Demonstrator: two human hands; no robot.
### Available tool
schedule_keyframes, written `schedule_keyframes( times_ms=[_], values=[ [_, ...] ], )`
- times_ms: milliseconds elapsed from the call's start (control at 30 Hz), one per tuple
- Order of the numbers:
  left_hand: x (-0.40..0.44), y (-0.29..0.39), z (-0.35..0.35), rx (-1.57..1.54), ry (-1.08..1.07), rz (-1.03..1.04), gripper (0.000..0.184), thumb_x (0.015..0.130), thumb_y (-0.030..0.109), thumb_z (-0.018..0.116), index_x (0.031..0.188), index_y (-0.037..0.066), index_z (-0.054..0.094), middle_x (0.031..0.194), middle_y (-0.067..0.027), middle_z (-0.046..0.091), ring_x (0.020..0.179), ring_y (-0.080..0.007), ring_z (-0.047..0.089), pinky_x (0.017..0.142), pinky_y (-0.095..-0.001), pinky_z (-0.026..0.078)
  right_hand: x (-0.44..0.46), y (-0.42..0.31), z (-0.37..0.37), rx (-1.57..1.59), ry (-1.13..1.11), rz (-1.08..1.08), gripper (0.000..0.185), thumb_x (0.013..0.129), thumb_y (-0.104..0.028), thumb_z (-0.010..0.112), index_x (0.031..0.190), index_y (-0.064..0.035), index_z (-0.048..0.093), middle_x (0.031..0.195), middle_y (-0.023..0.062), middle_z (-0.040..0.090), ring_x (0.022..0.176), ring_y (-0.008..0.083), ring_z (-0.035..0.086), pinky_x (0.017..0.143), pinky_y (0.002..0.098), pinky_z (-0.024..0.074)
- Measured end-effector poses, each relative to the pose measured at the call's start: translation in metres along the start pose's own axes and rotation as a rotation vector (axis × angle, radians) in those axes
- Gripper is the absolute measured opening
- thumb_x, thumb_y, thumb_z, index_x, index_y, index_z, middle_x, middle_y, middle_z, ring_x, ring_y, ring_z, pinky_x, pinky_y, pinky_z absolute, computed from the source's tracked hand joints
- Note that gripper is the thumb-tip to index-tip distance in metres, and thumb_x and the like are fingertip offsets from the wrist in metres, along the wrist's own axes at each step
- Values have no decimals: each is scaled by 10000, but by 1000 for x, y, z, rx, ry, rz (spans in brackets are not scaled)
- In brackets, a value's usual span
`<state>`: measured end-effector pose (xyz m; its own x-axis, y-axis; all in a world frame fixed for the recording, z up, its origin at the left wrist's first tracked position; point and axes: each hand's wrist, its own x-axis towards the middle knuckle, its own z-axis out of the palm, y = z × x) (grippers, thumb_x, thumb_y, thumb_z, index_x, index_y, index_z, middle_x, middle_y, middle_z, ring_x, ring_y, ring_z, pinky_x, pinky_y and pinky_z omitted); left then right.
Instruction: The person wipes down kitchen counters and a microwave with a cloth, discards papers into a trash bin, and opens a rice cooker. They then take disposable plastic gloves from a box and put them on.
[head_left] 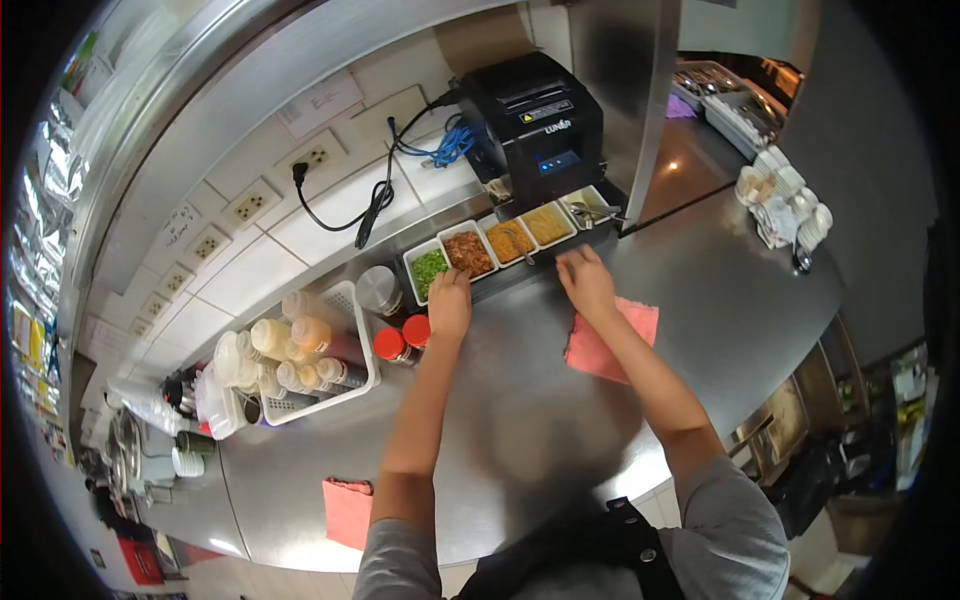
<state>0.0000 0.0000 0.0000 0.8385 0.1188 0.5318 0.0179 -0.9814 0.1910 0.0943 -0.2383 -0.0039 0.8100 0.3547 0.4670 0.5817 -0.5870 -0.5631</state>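
Observation:
My left hand [451, 303] is at the front edge of the tubs, its fingers drawn together by the tub of reddish-brown bits [467, 251]. Whatever may be between those fingers is hidden. Beside it is a tub of chopped green onion [429, 268]. My right hand [587, 281] hovers by the row's front right, fingers bent and a little apart, with nothing visible in them. Nearest to it are a tub of pale yellow topping [546, 226] and a tub of orange crumbs [506, 239] with a spoon in it. A tub of metal spoons [592, 208] ends the row.
Behind the tubs stands a black printer [533, 128] with cables. To the left are a white basket [365, 345] of squeeze bottles, red-lidded jars [391, 344] and a metal-lidded container [379, 289]. Pink cloths [636, 322] lie on the steel counter [500, 400]. White cups [785, 190] stand far right.

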Motion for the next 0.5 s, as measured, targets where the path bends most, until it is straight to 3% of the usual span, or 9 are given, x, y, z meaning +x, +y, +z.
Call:
schedule_keyframes(
  times_ms=[67, 100, 233, 300, 500],
  values=[
    [-8, -9, -7, 108, -174, -12, 180, 783, 57, 566, 929, 76, 669, 909, -90, 599, 909, -286, 563, 806, -396, 471, 20, -21, 17, 78, 5, 60, 153, 819, -150, 607, 937, -71, 663, 914, 171, 608, 879, 344, 619, 783, 429, 510],
    [24, 3, 18, 82, -119, -41, 180, 783, 57, 566, 929, 76, 669, 909, -90, 599, 909, -286, 563, 806, -396, 471, 66, 5, 13, 41, 3, 3, 153, 819, -150, 607, 937, -71, 663, 914, 171, 608, 879, 344, 619, 783, 429, 510],
    [16, -7, 10, 165, -234, 38, 155, 764, 55, 559, 883, 52, 659, 948, -100, 561, 943, -276, 553, 823, -374, 477, 89, 9, 62, -50, -58, 41, 155, 831, -165, 605, 923, -53, 661, 925, 179, 622, 837, 365, 622, 741, 450, 510],
    [16, -9, 9, 159, -247, 50, 144, 759, 57, 557, 869, 43, 651, 989, -107, 532, 958, -278, 548, 830, -372, 482, 97, 12, 71, -110, -226, 135, 159, 825, -170, 611, 915, -46, 653, 908, 185, 630, 834, 367, 625, 741, 452, 512],
    [14, -11, 13, 160, -286, 79, 77, 838, 71, 510, 853, -2, 529, 994, -118, 485, 936, -288, 550, 785, -383, 503, 97, 20, 78, -129, -161, 7, 180, 835, -201, 595, 865, -32, 652, 834, 193, 648, 798, 350, 649, 718, 449, 530]
  ],
)
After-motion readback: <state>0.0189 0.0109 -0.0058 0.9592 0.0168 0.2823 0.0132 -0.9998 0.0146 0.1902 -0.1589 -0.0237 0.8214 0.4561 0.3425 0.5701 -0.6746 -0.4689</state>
